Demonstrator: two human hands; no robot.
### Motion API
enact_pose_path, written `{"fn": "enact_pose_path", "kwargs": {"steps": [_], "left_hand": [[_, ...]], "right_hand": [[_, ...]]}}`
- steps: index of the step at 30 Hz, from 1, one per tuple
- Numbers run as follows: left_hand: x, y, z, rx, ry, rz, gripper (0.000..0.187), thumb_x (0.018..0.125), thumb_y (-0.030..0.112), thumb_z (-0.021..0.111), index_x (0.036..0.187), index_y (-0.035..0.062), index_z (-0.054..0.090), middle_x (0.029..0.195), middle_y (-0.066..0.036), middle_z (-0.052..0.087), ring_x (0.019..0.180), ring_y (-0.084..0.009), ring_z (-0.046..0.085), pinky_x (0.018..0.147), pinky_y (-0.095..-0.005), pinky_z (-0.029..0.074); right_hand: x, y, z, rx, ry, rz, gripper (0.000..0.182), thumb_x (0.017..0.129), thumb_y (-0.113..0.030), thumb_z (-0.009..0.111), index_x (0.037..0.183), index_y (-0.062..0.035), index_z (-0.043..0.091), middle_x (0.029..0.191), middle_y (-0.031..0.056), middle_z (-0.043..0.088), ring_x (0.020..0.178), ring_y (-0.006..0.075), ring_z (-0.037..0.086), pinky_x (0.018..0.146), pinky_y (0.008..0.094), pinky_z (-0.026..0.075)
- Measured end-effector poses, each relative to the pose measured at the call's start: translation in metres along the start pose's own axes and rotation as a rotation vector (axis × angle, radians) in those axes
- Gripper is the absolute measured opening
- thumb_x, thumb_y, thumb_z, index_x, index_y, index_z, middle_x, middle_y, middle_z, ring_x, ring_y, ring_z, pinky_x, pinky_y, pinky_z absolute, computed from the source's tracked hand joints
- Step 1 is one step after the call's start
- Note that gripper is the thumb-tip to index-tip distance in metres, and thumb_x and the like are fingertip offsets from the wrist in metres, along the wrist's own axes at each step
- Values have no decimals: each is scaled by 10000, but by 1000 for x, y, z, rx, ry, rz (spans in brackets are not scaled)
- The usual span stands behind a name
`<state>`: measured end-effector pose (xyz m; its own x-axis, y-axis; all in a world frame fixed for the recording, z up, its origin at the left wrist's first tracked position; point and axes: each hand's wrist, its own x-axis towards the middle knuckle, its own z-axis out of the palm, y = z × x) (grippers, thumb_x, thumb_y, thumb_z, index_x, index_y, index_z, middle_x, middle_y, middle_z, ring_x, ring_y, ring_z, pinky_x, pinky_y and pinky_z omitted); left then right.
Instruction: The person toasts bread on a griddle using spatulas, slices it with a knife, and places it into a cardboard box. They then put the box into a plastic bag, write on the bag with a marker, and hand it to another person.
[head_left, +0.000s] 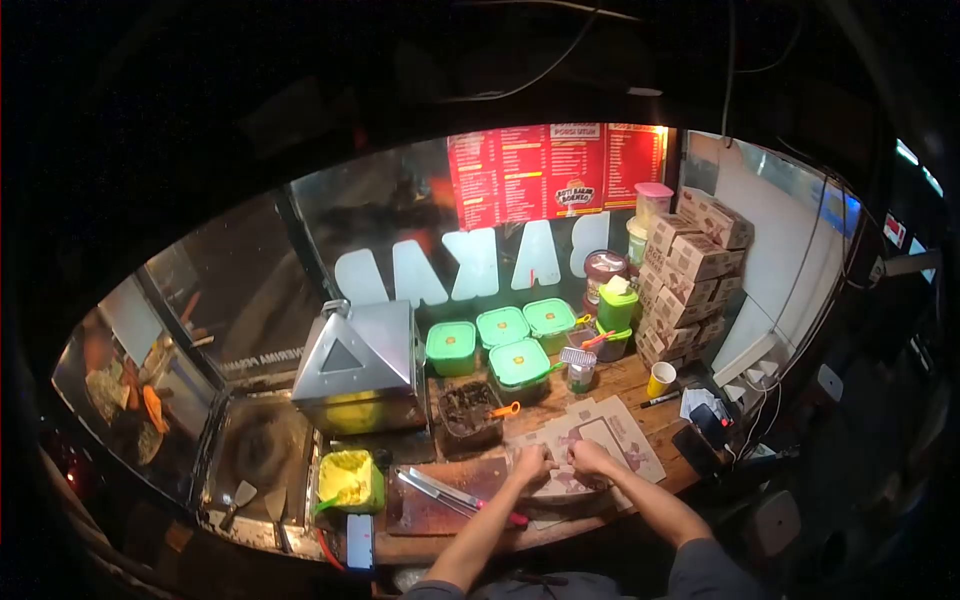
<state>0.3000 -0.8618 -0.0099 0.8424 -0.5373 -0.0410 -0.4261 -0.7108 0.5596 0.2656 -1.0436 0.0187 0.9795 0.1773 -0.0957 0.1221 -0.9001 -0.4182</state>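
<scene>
Printed cardboard sheets [625,440], unfolded box blanks, lie flat on the wooden counter in front of me. My left hand [533,464] is closed at the near part of the top cardboard, its fingers curled in. Close beside it, my right hand [588,458] is also closed on the same cardboard; the fingertips of both hands are too small to make out. To the left, a cutting board [440,515] carries a long knife [450,497] and another long metal tool, with a pink handle near my left forearm.
Beyond the cardboard stand green-lidded tubs [520,362], a dark filling container [468,405] and a shaker jar [579,372]. A yellow cup [660,380] and stacked boxes [690,280] are right. Left are a margarine tub [350,480], a phone [360,540] and a griddle [255,450].
</scene>
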Motion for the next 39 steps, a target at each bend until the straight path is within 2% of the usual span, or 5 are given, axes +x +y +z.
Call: {"fn": "enact_pose_path", "kwargs": {"steps": [3, 11, 20, 29, 39], "left_hand": [[3, 6, -19, -14, 11, 40, 293, 735, 358, 724, 916, 127, 715, 823, -144, 678, 771, -307, 655, 703, -400, 502], [44, 127, -248, 43, 485, 747, 128, 766, 181, 687, 843, 92, 638, 821, -130, 642, 817, -322, 587, 773, -407, 459], [13, 263, -423, 418, 822, 806, 219, 792, 204, 693, 918, 34, 640, 887, -112, 669, 850, -281, 627, 874, -410, 450], [45, 293, -464, 613, 1194, 839, 207, 747, 176, 697, 886, 58, 599, 912, -130, 598, 863, -280, 595, 781, -388, 487], [50, 299, -468, 675, 1259, 830, 292, 707, 161, 703, 950, 52, 584, 895, -145, 588, 851, -297, 589, 759, -400, 493]], "right_hand": [[33, -16, -66, -200, -45, -198, 144, 769, -149, 561, 843, -76, 661, 749, 179, 646, 764, 351, 637, 678, 427, 505], [39, -203, -468, -304, 1483, -884, 200, 891, -157, 573, 1061, -63, 624, 897, 127, 666, 782, 226, 666, 702, 320, 533], [93, -238, -563, -861, 1317, -716, 268, 822, -306, 667, 1079, -231, 674, 921, 77, 687, 796, 233, 658, 722, 386, 523], [14, -281, -548, -695, 946, -233, 400, 673, -445, 742, 1009, -234, 697, 898, 85, 688, 779, 240, 662, 728, 394, 520], [38, -273, -550, -750, 1199, -216, 508, 601, -518, 750, 963, -164, 699, 894, 100, 683, 794, 259, 666, 771, 412, 511]]}}
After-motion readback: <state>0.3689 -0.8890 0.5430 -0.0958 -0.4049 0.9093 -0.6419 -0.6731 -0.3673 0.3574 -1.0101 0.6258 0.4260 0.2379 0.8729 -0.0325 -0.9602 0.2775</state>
